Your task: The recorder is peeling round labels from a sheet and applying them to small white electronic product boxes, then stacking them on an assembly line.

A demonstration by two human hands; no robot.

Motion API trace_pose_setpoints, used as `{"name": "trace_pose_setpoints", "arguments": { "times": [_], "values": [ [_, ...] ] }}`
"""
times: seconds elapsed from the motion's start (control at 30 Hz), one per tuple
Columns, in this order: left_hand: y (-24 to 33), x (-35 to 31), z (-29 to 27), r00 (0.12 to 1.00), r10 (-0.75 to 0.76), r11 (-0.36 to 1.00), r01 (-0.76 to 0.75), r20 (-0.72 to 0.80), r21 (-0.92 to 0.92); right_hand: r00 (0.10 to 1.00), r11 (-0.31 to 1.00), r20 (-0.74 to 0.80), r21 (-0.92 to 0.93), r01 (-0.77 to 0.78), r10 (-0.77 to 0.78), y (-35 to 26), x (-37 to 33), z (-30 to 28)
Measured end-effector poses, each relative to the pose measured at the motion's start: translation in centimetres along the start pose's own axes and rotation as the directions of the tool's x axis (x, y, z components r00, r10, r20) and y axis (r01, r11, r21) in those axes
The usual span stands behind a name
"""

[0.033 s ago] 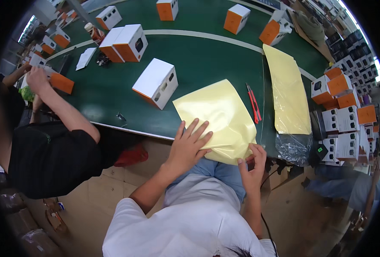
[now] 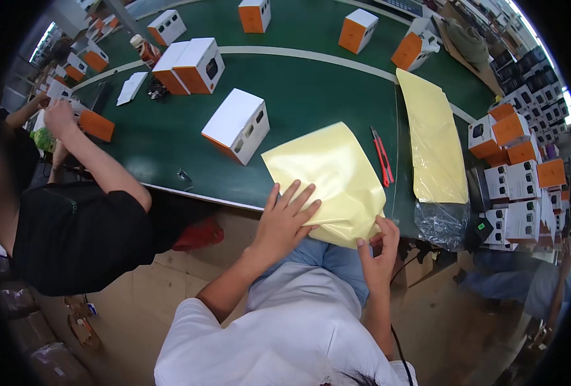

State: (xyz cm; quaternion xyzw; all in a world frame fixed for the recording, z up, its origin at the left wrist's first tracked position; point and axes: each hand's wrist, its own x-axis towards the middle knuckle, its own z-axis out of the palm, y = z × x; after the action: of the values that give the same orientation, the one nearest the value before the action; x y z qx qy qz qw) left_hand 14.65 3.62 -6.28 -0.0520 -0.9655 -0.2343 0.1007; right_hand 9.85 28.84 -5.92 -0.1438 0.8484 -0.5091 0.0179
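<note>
Up there, the head-worn left fisheye camera is looking steeply down past a white fabric shirt, catching the bare left hand and bare right hand nearby, a flat dark-green tabletop beyond.

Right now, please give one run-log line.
left hand: on yellow sheet; right hand: at sheet edge; red cutter: right of sheet

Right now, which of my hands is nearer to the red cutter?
Your right hand: it is at the yellow sheet's edge, below the red cutter in view. Your left hand is spread on the sheet, lower and farther left.
</note>
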Motion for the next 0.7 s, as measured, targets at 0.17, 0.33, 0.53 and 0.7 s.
{"name": "trace_pose_setpoints", "arguments": {
  "times": [0.17,0.33,0.53,0.7],
  "values": [
    [1.5,-1.1,1.5,0.988,0.029,0.998,-0.038,-0.154,-0.054,0.999,1.0,-0.04,0.007,-0.007,0.008,0.8,-1.1,1.1],
    [5.7,-3.1,3.2,0.947,0.09,0.818,-0.248,-0.31,-0.52,0.993,0.5,-0.071,0.866,0.012,0.099,-2.2,-2.9,2.3],
    [9.2,-5.0,7.1,0.957,-0.009,0.607,-0.225,-0.29,-0.762,0.873,0.148,0.26,0.927,-0.346,0.413,-3.6,-5.1,1.3],
    [10.0,-6.2,9.0,0.73,0.451,0.643,-0.664,-0.514,-0.38,0.868,-0.263,0.381,0.916,-0.305,0.32,-1.0,-7.4,1.7]
  ]
}}
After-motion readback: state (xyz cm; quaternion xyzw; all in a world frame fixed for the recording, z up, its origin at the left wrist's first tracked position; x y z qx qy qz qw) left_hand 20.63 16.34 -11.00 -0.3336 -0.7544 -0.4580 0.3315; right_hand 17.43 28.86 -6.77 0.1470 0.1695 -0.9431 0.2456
